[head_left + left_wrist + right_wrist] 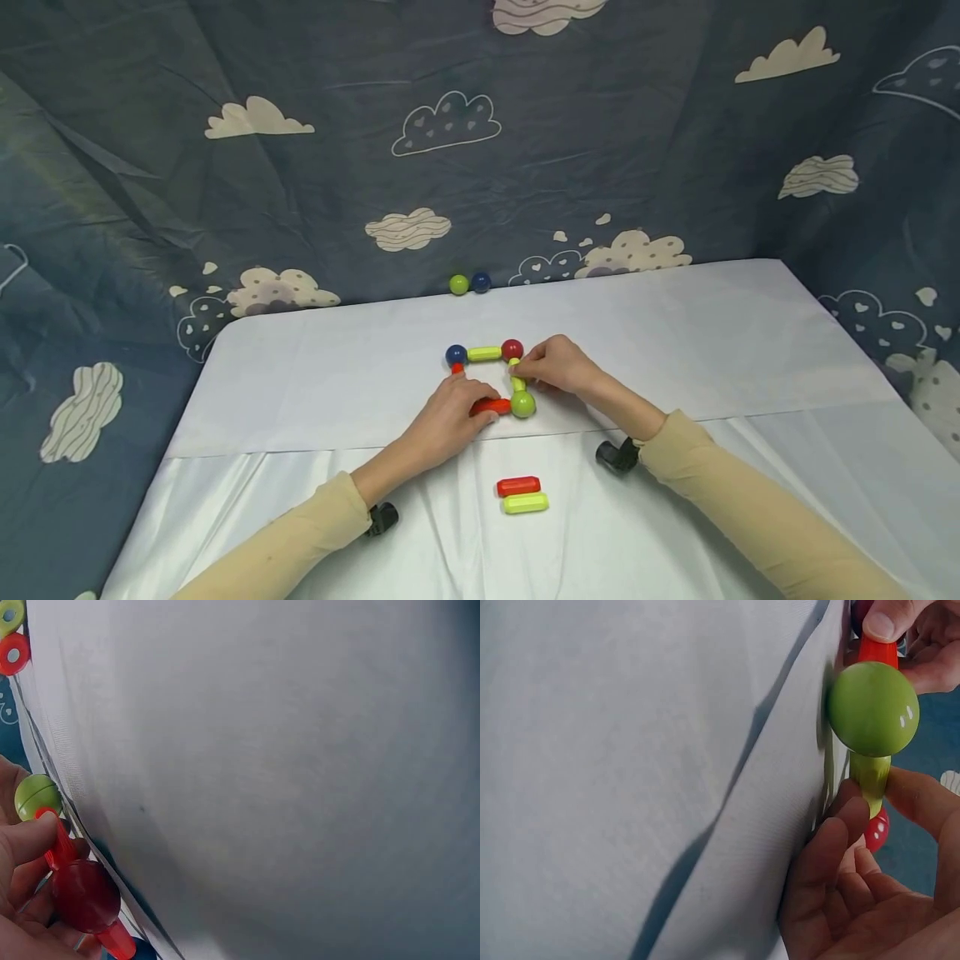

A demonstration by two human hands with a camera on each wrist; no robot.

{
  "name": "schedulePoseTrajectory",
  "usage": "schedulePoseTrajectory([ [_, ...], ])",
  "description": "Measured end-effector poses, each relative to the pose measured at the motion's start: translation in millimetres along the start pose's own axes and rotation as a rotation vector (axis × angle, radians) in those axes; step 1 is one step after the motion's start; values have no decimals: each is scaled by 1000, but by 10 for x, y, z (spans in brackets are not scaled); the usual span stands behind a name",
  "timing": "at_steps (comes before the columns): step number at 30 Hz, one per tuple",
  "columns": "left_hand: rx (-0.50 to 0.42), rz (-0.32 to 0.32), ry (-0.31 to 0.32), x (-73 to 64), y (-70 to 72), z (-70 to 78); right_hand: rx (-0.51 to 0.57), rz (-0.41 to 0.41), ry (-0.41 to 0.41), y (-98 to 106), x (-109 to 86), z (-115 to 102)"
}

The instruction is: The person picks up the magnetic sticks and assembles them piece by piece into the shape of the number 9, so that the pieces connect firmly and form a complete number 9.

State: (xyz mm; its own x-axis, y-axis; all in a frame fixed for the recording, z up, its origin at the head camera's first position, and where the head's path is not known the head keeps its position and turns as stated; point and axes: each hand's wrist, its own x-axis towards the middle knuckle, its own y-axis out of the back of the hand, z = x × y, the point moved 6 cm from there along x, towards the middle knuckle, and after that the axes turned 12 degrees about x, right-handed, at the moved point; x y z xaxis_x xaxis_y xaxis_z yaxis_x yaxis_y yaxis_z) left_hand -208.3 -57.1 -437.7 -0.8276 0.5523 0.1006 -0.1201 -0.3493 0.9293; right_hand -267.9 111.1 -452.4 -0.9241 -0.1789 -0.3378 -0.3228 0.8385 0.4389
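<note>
Balls and rods are joined in a four-sided ring on the white cloth. My left hand (450, 417) pinches the near red rod (493, 406) between thumb and fingers. A dark red ball (86, 896) beside that hand shows in the left wrist view; the hand hides it in the head view. My right hand (558, 364) pinches the right-side yellow-green rod (870, 776), between the green ball (522, 404) and the far red ball (512, 349). Another yellow-green rod (483, 353) spans the back to a blue ball (456, 355). Below that ball, a second red rod (457, 368) is mostly covered.
Nearer the front lie a loose red rod (518, 487) and a loose yellow-green rod (526, 503), side by side. A green ball (459, 285) and a dark blue ball (481, 282) sit at the table's back edge, against the cloud-print curtain (337, 183).
</note>
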Motion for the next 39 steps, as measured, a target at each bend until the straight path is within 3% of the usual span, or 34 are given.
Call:
schedulePoseTrajectory([
  [4,-10,-7,16,-3,-3,-6,22,-12,-27,7,-11,2],
  [32,-12,0,-2,5,2,-10,60,1,0,-10,-45,31],
  [36,-16,-1,-2,11,6,-7,61,2,28,5,-65,31],
  [39,-23,-4,5,11,7,-8,43,35,107,46,-141,2],
])
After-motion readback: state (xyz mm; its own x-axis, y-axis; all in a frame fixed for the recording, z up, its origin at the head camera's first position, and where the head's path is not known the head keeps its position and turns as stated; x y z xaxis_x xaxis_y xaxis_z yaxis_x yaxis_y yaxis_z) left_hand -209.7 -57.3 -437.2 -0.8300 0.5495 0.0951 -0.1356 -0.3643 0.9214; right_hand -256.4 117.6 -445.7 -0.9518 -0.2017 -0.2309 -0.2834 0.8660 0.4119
